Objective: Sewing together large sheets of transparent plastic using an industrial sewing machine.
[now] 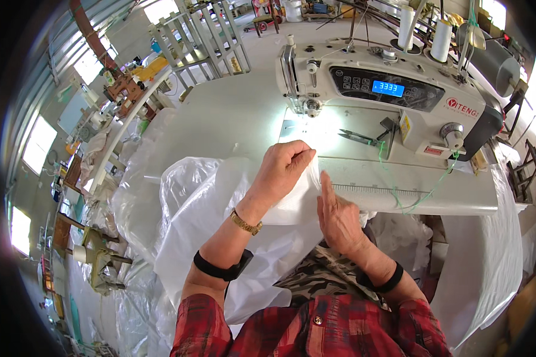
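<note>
My left hand (pixel 283 172) is closed in a pinch on the edge of a thin white plastic-like sheet (pixel 220 196), just in front of the sewing machine's (pixel 375 77) lit needle area. The sheet spreads left over the table edge and hangs across my lap. Right of the pinch, my right hand (pixel 339 220) has its fingers stretched out, the index finger against the sheet's right edge. It grips nothing that I can see. Dark thread snips (pixel 358 137) lie on the machine bed beyond my hands.
A measuring scale (pixel 381 191) runs along the table's (pixel 446 193) front edge, with loose green thread (pixel 389 178) across it. White thread cones (pixel 441 41) stand behind the machine. Clear plastic sheeting (pixel 134 202) hangs at left; another white sheet (pixel 479 256) hangs at right.
</note>
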Demonstrator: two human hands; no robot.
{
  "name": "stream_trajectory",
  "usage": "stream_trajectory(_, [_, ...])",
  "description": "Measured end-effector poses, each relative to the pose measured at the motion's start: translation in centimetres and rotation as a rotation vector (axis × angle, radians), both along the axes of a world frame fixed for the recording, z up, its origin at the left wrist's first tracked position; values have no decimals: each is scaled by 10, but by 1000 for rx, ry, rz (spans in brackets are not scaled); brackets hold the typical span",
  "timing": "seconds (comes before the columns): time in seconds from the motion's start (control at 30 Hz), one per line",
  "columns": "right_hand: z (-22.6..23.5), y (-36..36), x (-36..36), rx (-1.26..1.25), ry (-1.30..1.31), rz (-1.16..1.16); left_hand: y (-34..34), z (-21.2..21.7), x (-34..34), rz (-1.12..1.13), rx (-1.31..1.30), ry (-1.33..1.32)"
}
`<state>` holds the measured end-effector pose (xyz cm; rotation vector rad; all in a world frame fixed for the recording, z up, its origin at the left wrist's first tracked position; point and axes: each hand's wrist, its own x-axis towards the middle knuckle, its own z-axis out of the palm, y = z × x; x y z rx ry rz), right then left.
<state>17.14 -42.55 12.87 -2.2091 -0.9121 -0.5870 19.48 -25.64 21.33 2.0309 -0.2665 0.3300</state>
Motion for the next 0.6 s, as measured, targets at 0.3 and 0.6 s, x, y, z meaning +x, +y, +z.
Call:
stream_trajectory(0.3, [30,-6,38,541,361,181,-5,20,-7,-11,169,-170])
stream_trajectory(0.6, [48,16,48,717,721,422,13,28,15,-28,277,-125])
